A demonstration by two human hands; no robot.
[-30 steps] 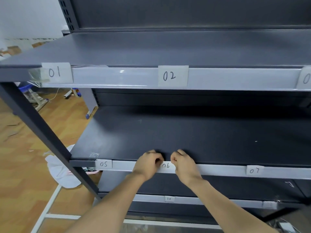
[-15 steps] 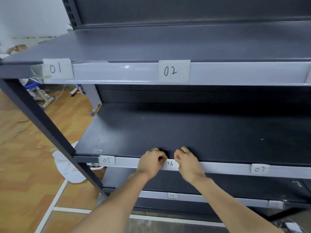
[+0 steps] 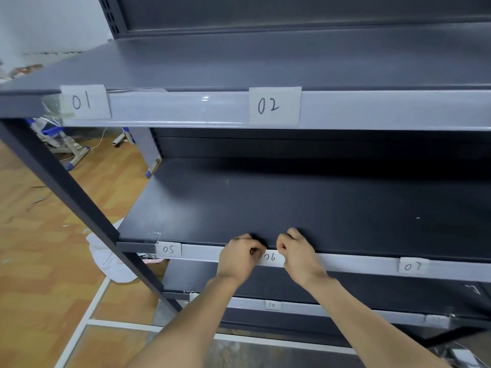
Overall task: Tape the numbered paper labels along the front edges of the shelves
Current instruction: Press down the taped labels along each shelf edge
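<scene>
A dark grey metal rack has pale grey strips along its shelf fronts. The top shelf edge carries paper labels "01" and "02". The middle shelf edge carries "05", "06" and "07". A small "10" label sits on the lower shelf edge. My left hand and my right hand are curled, one at each side of label "06", fingers pressing on its ends against the strip. Whether tape lies under the fingers is hidden.
A slanted dark rack upright runs down the left side. Behind it lie wooden flooring, a white crumpled bag and white frame bars. Clutter and a blue-tipped stand sit at far left.
Both hands stay on label "06", fingers shifting only slightly. The view has drifted a little, so the rack sits slightly lower and to the right in the frame.
</scene>
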